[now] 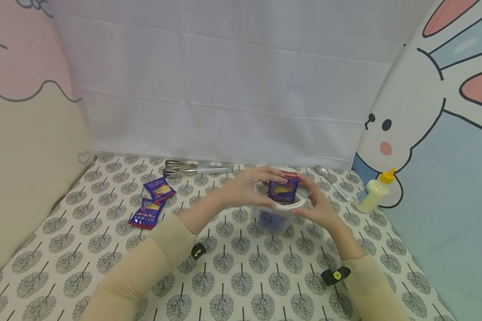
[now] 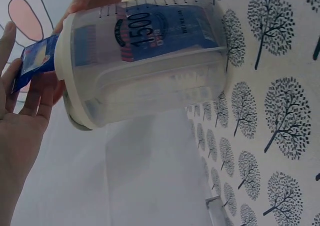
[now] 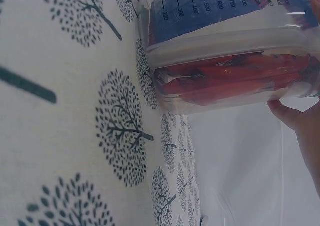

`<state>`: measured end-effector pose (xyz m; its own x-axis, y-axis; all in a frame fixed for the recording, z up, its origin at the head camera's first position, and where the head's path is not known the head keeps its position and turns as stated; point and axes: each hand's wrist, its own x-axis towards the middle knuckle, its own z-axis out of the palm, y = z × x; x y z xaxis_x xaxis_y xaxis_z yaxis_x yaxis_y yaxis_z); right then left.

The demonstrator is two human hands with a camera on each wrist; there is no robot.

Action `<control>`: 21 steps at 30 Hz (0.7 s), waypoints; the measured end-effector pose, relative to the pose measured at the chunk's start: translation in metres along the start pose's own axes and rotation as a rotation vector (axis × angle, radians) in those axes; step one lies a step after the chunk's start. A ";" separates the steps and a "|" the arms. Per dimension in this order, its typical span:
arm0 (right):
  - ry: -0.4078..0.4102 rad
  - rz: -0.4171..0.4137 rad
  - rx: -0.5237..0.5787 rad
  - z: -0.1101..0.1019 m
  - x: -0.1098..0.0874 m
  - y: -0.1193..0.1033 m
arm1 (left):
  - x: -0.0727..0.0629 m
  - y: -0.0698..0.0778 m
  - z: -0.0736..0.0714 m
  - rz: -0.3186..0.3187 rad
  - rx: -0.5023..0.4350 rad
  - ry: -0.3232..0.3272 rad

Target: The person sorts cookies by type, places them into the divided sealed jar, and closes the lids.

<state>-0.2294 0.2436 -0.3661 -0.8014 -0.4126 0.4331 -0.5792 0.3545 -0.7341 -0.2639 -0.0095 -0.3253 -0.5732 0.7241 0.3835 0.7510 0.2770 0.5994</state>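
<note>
My left hand holds a small blue and red snack packet upright at the mouth of a clear plastic canister. In the left wrist view, its fingers lie along the packet just outside the pale rim. My right hand grips the canister's upper part from the right, its thumb near the front rim. The canister stands upright on the table, marked 1500 and with a measuring scale. Through its wall, blue packaging and red packaging show inside.
Two more blue snack packets lie on the left of the tree-patterned cloth. Metal tongs rest at the back. To the right are a spoon and a yellow-capped bottle. Fabric walls enclose the table's back and sides.
</note>
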 end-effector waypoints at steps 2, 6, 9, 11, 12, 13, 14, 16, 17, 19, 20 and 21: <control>-0.002 -0.014 0.003 0.000 0.000 0.001 | -0.002 -0.003 0.005 0.010 0.016 -0.018; -0.010 -0.030 0.005 0.000 0.000 0.003 | -0.004 -0.010 0.017 0.092 0.078 -0.034; -0.008 -0.029 -0.001 0.000 0.000 0.003 | -0.005 -0.013 0.023 0.164 0.206 -0.040; -0.004 -0.030 -0.005 0.000 0.000 0.003 | -0.006 -0.014 0.026 0.194 0.314 -0.051; -0.002 -0.035 -0.007 0.000 0.000 0.003 | -0.006 -0.015 0.027 0.202 0.352 -0.060; 0.000 -0.040 -0.006 0.000 0.000 0.003 | -0.007 -0.015 0.028 0.206 0.378 -0.068; 0.003 -0.047 -0.006 0.000 0.000 0.003 | -0.009 -0.016 0.029 0.206 0.400 -0.076; 0.005 -0.064 0.002 0.000 0.000 0.004 | -0.011 -0.016 0.029 0.208 0.399 -0.081; 0.005 -0.071 0.004 0.000 0.000 0.004 | -0.012 -0.017 0.028 0.208 0.383 -0.079; 0.002 -0.076 0.009 0.000 -0.001 0.004 | -0.015 -0.018 0.025 0.203 0.331 -0.068; 0.002 -0.075 0.007 0.000 -0.001 0.004 | -0.017 -0.018 0.022 0.198 0.301 -0.063; 0.001 -0.073 0.005 0.000 -0.001 0.004 | -0.020 -0.018 0.019 0.191 0.271 -0.059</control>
<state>-0.2311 0.2455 -0.3695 -0.7573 -0.4361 0.4861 -0.6352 0.3194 -0.7032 -0.2597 -0.0169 -0.3567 -0.3994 0.8122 0.4252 0.9075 0.2847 0.3087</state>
